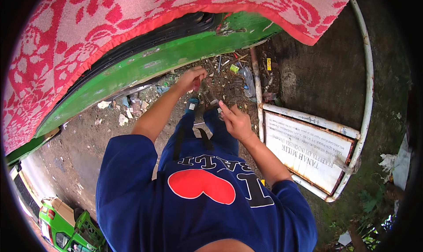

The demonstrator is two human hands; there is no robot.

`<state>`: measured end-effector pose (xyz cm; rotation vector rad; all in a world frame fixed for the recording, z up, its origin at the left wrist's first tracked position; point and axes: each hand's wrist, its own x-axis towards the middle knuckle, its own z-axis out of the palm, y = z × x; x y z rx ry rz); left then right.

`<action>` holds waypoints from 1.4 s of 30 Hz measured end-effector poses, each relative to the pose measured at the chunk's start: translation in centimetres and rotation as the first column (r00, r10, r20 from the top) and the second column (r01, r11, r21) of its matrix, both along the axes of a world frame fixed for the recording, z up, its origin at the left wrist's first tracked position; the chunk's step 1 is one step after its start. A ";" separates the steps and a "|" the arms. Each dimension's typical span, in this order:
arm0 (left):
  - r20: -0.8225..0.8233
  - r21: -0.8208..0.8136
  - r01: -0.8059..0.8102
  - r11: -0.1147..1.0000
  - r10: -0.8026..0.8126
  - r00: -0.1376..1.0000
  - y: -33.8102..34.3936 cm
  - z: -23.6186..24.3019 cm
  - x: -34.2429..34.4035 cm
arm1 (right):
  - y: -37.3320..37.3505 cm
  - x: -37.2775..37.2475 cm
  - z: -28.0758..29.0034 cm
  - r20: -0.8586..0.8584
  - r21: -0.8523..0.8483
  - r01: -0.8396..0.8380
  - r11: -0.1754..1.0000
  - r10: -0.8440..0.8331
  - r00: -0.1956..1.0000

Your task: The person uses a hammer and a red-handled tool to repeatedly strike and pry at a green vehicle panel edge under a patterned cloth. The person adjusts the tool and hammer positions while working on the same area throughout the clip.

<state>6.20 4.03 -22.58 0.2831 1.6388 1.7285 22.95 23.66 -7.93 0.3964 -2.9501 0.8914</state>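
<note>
My left hand (192,79) is closed around the reddish handle of a small hand tool, and its fingers hide part of it. From that fist a dark, narrow piece of the tool (206,92) slants down toward my right hand (238,122). The right hand's fingers are curled, with a fingertip at the pale lower end of that piece. Too little shows to tell the tool's exact kind. Both hands are in front of my body, above my shoes and the littered ground (145,120).
A green, worn vehicle body panel (154,60) curves along the far side, with a pink-and-red patterned cloth (88,36) draped over it. On the right stands a rusty white pipe frame (368,62) with a white sign board (304,148). A green vehicle (59,221) is at lower left.
</note>
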 end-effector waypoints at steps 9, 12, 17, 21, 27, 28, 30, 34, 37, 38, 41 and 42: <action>-0.507 0.035 0.032 0.999 -0.010 0.862 -0.1 0.2 0.7 | -0.1 0.6 0.1 0.012 -0.126 0.078 0.989 -0.077 0.997; -0.448 -0.028 0.063 0.998 -0.069 0.891 -0.2 1.8 0.7 | -0.3 0.8 0.2 0.027 -0.130 0.090 0.987 -0.087 0.996; -0.423 -0.038 0.067 0.997 -0.077 0.903 0.4 1.3 0.3 | -0.3 1.7 -0.2 0.036 -0.171 0.126 0.977 -0.122 0.992; -0.554 -0.156 0.052 0.986 -0.131 0.822 1.2 1.1 0.0 | 0.1 3.1 -0.6 0.084 -0.174 0.211 0.962 -0.199 0.976; -0.806 -0.489 -0.139 0.861 -0.385 0.449 3.8 2.3 1.7 | 1.6 6.5 -2.6 0.023 -0.327 0.374 0.868 -0.388 0.921; -0.791 -0.531 -0.143 0.835 -0.429 0.436 4.3 2.4 1.8 | 2.1 7.0 -2.8 0.006 -0.354 0.389 0.851 -0.413 0.911; -0.780 -0.561 -0.120 0.819 -0.475 0.407 5.5 2.4 1.9 | 3.1 7.8 -3.1 -0.025 -0.411 0.412 0.813 -0.461 0.887; -0.797 -0.526 0.031 0.850 -0.505 0.330 7.6 1.2 0.5 | 5.6 9.9 -4.4 0.071 -0.392 0.507 0.768 -0.524 0.849; -0.724 -0.614 0.118 0.781 -0.616 0.312 9.1 1.9 0.5 | 6.8 12.0 -5.6 0.135 -0.408 0.587 0.699 -0.590 0.796; -0.717 -0.622 0.117 0.774 -0.624 0.310 9.6 2.1 0.4 | 7.0 12.6 -5.9 0.173 -0.415 0.612 0.673 -0.602 0.780; -0.753 -0.577 0.106 0.810 -0.578 0.315 10.4 2.3 0.2 | 7.4 14.1 -6.4 0.231 -0.426 0.667 0.612 -0.639 0.734; -0.772 -0.549 0.101 0.830 -0.549 0.320 10.7 2.3 0.2 | 7.5 14.5 -6.3 0.226 -0.422 0.668 0.612 -0.643 0.732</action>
